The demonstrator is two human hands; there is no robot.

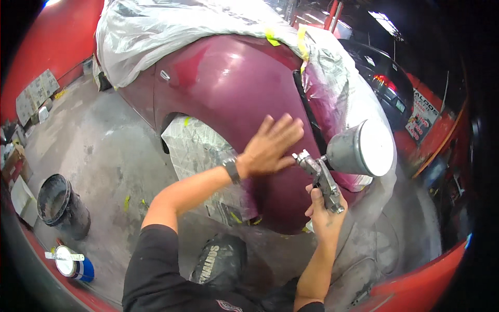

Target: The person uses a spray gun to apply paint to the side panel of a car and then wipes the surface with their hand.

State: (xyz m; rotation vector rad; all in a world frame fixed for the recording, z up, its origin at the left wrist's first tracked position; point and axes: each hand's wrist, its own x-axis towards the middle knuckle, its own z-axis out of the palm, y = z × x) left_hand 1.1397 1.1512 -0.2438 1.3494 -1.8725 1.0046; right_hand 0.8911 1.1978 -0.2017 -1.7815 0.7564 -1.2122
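Note:
My right hand point(326, 210) is wrapped round the handle of a spray gun point(319, 179), a metal gun with a grey cup point(348, 151) under a white lid. Its nozzle end points left, close to the fingers of my other hand. My left hand point(270, 148), with a dark watch on the wrist, is stretched out with spread fingers over the maroon car fender point(223, 83); whether it touches the paint I cannot tell. Newspaper point(195, 156) covers the wheel below the fender. Clear plastic sheeting point(156, 31) drapes over the rest of the car, held by yellow tape point(271, 37).
A black bucket point(65, 208) and a blue-and-white paint can point(75, 264) with a strip across its top stand on the grey floor at left. A hose point(387, 260) lies on the floor at right. A dark car point(384, 83) is parked behind, near red walls point(62, 31).

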